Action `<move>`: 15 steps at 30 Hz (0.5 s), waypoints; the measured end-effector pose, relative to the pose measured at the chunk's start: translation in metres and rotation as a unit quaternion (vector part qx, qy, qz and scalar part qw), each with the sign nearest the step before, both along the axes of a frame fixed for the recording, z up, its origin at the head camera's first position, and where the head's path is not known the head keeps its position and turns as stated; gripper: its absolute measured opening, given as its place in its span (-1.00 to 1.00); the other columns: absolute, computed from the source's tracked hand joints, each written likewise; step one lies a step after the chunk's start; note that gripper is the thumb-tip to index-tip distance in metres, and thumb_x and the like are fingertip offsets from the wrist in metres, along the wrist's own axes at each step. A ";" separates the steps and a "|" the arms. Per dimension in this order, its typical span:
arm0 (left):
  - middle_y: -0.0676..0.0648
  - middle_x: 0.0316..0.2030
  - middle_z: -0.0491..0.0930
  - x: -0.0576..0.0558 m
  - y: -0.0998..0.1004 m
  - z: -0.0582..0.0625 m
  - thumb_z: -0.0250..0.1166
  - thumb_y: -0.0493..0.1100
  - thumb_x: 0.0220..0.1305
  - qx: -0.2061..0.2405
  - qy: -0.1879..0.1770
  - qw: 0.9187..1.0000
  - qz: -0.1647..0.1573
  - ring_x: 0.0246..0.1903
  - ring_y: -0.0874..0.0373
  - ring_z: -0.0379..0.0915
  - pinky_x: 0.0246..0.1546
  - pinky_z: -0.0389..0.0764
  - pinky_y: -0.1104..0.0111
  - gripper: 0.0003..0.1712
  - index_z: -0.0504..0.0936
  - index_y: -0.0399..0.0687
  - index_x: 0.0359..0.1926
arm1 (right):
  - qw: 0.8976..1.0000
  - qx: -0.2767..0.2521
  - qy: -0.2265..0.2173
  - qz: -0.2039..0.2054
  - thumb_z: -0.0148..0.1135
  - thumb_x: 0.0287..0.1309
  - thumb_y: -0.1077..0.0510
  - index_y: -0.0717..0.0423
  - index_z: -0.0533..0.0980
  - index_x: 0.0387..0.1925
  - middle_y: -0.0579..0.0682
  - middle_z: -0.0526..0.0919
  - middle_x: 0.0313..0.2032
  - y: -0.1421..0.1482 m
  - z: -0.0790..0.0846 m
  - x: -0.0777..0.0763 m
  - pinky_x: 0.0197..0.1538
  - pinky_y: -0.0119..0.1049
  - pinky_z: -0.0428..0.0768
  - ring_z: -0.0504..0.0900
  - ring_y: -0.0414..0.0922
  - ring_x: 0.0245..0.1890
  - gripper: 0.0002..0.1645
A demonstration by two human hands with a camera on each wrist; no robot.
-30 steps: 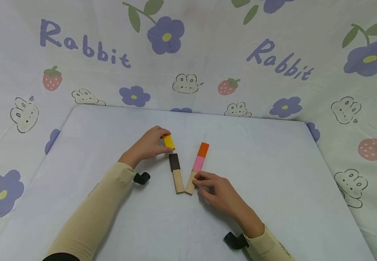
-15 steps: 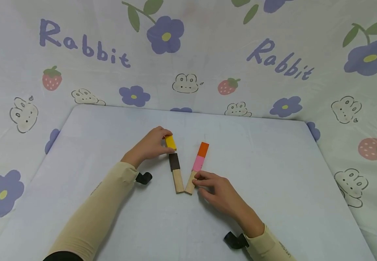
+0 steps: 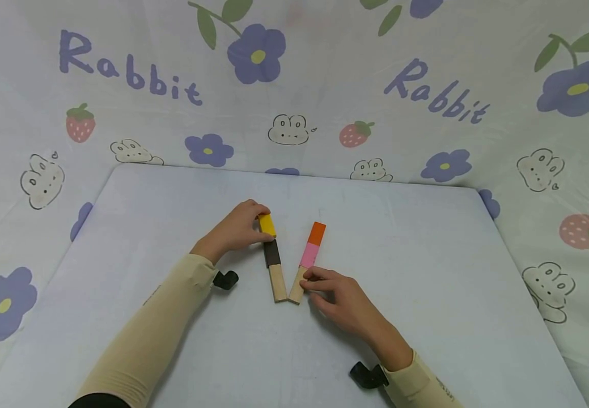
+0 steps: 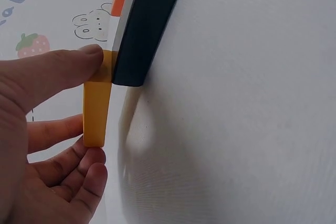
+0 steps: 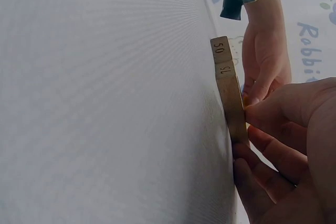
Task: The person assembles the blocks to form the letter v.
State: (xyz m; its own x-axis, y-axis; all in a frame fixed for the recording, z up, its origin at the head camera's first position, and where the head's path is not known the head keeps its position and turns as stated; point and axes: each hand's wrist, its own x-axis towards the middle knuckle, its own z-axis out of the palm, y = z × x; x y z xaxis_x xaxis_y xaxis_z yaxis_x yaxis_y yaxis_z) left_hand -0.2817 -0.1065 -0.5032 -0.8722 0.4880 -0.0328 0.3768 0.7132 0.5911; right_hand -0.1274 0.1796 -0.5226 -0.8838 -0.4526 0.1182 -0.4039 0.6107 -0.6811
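Observation:
Between thumb and fingers my left hand (image 3: pixel 238 229) pinches a yellow block (image 3: pixel 267 225) at the far end of a dark brown block (image 3: pixel 272 253). In the left wrist view the yellow block (image 4: pixel 96 111) adjoins the dark block (image 4: pixel 147 30). A plain wooden block (image 3: pixel 278 283) continues that row toward me. A second row leans right: orange block (image 3: pixel 317 233), pink block (image 3: pixel 309 255) and another plain wooden block (image 3: pixel 295 292). The near ends meet in a V. My right hand (image 3: pixel 342 300) holds this second wooden block by its right side, thumb and fingertips against it.
The blocks lie on a white-covered table (image 3: pixel 427 272). Behind it hangs a cloth (image 3: pixel 325 79) printed with rabbits, flowers and strawberries. Black wrist cameras (image 3: pixel 369 376) stick out by both sleeves.
My left hand has brought the yellow block slightly right and toward me, closing the gap to the dark brown block. My right hand keeps its place.

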 end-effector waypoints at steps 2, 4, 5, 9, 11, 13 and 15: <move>-0.28 0.27 0.50 0.000 0.000 0.000 0.58 -0.01 0.34 -0.001 0.001 1.000 -0.002 0.21 -0.12 0.45 0.40 0.44 0.08 -0.22 0.55 -0.31 0.42 | 1.000 0.000 0.000 0.000 0.39 0.40 0.28 0.08 0.73 0.24 -0.11 0.66 0.28 0.000 0.000 0.000 0.38 0.02 0.55 0.59 -0.04 0.36 -0.58; -0.29 0.28 0.49 0.001 0.000 0.000 0.59 -0.01 0.34 -0.001 0.002 1.000 -0.003 0.22 -0.13 0.44 0.40 0.44 0.08 -0.22 0.55 -0.32 0.41 | 1.000 -0.001 -0.001 0.000 0.39 0.40 0.28 0.08 0.73 0.24 -0.11 0.66 0.28 0.000 -0.001 0.000 0.38 0.02 0.54 0.59 -0.04 0.36 -0.59; -0.29 0.29 0.49 0.001 0.000 0.000 0.59 -0.02 0.34 -0.001 0.004 1.000 -0.004 0.23 -0.13 0.44 0.41 0.43 0.07 -0.22 0.54 -0.32 0.41 | 1.000 0.000 -0.002 0.000 0.40 0.40 0.28 0.08 0.73 0.24 -0.12 0.66 0.28 0.000 -0.001 0.000 0.38 0.02 0.54 0.59 -0.04 0.36 -0.59; -0.29 0.29 0.50 0.000 0.000 -0.001 0.59 -0.02 0.34 -0.005 0.007 1.000 -0.008 0.24 -0.14 0.44 0.42 0.41 0.07 -0.22 0.54 -0.32 0.42 | 1.000 0.000 -0.001 0.000 0.40 0.40 0.28 0.08 0.74 0.24 -0.12 0.66 0.28 0.000 -0.002 -0.001 0.38 0.02 0.54 0.59 -0.04 0.36 -0.59; -0.29 0.28 0.50 -0.001 0.000 -0.002 0.59 -0.03 0.33 -0.005 0.008 1.000 -0.009 0.25 -0.14 0.43 0.42 0.41 0.08 -0.22 0.54 -0.32 0.42 | 1.000 -0.001 0.000 -0.001 0.40 0.40 0.28 0.08 0.74 0.23 -0.13 0.66 0.28 0.000 -0.002 -0.001 0.38 0.02 0.54 0.59 -0.05 0.36 -0.59; -0.29 0.28 0.50 -0.001 0.000 -0.002 0.59 -0.04 0.33 -0.003 0.007 1.000 -0.009 0.24 -0.14 0.44 0.41 0.42 0.08 -0.23 0.54 -0.32 0.41 | 1.000 0.000 0.001 -0.001 0.40 0.40 0.28 0.07 0.74 0.23 -0.13 0.66 0.27 0.000 -0.002 -0.001 0.38 0.02 0.54 0.59 -0.05 0.36 -0.59; -0.29 0.28 0.49 -0.001 0.000 -0.002 0.59 -0.04 0.33 -0.002 0.006 1.000 -0.009 0.24 -0.14 0.44 0.41 0.42 0.07 -0.23 0.54 -0.32 0.41 | 1.000 0.001 0.001 -0.001 0.40 0.40 0.28 0.07 0.74 0.23 -0.13 0.66 0.27 0.000 -0.002 -0.001 0.38 0.02 0.55 0.59 -0.05 0.36 -0.59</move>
State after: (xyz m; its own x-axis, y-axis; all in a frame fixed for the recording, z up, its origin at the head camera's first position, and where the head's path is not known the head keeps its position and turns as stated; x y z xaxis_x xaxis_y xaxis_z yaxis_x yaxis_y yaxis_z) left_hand -0.2825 -0.1063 -0.5050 -0.8634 0.5040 -0.0238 0.3971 0.7079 0.5841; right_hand -0.1283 0.1799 -0.5251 -0.8845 -0.4508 0.1201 -0.4043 0.6125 -0.6792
